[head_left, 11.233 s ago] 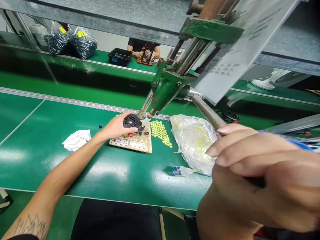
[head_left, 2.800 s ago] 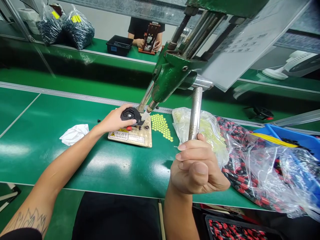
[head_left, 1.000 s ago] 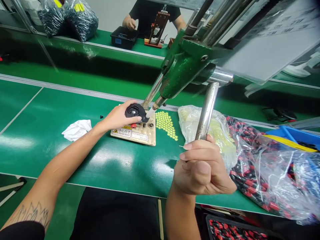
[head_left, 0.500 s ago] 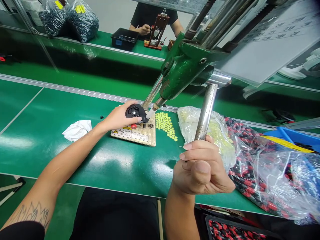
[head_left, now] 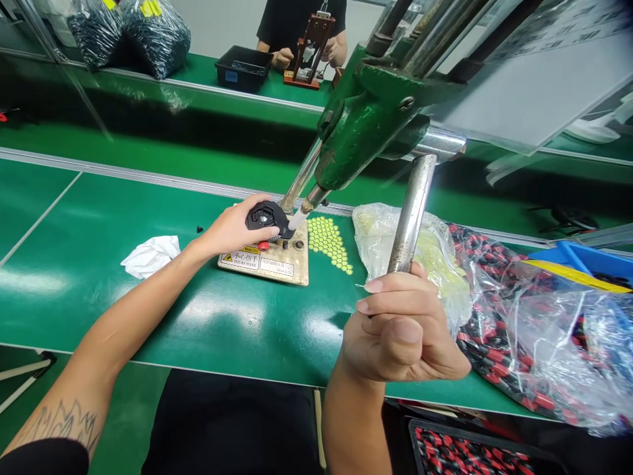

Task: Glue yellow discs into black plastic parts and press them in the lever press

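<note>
My left hand (head_left: 237, 224) is closed on a black plastic housing (head_left: 267, 218), holding it under the tip of a green hand press (head_left: 361, 119). The press's white tip (head_left: 297, 220) meets the housing's right end. Beneath lies the press's base plate (head_left: 289, 272), which carries warning labels and a small red knob (head_left: 264, 245). My right hand (head_left: 405, 326) is wrapped round the metal lever (head_left: 413, 214) of the press, near its lower end. Small yellow-green round pieces (head_left: 329, 243) lie in rows right of the base plate.
Right of the lever sit a clear bag with yellow-green contents (head_left: 376, 234) and a bag of red-and-black parts (head_left: 499, 349). A blue bin (head_left: 568, 254) stands behind. Crumpled white paper (head_left: 151, 256) lies at left. Below the edge is a tray of red-and-black parts (head_left: 465, 455). A co-worker (head_left: 281, 26) sits opposite.
The lever's lower end and my right hand have shifted slightly to the right. My left hand still holds the housing under the press tip. The view has tilted a little.
</note>
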A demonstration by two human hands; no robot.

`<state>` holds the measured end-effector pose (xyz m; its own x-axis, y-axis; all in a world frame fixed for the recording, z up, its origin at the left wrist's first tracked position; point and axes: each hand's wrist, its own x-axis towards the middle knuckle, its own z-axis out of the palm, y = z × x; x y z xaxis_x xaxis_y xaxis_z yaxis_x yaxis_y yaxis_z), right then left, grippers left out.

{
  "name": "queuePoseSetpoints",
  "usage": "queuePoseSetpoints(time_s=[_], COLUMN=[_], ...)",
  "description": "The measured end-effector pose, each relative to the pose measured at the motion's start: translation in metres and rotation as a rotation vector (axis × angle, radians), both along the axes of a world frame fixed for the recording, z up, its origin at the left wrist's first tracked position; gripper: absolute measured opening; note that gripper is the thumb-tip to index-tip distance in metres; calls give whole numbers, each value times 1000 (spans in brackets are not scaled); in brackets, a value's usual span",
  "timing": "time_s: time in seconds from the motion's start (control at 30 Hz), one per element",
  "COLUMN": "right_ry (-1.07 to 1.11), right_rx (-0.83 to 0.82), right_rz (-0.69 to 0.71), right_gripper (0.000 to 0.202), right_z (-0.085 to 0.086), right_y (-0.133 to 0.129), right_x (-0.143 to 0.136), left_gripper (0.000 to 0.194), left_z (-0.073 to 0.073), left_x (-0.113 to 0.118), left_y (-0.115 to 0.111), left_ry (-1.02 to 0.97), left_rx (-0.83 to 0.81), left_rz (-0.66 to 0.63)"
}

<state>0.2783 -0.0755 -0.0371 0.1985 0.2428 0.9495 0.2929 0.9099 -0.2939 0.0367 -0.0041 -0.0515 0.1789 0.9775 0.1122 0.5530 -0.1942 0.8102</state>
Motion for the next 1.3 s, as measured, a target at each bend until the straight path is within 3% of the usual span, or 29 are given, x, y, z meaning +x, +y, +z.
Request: queuePoseSetpoints(time_s=[0.5, 1.3], right_ry=[3, 34], right_rx=[-19, -23], right_rz=[-29, 34], right_gripper=[50, 52], right_z=[0, 1], right_y=[0, -1], right_x=[-1, -1], left_gripper=[76, 75], left_z=[-2, -2], left_x=[-1, 1], left_y=[1, 1], left_ry=[-6, -42], left_rx=[8, 21], left_rz=[-2, -9])
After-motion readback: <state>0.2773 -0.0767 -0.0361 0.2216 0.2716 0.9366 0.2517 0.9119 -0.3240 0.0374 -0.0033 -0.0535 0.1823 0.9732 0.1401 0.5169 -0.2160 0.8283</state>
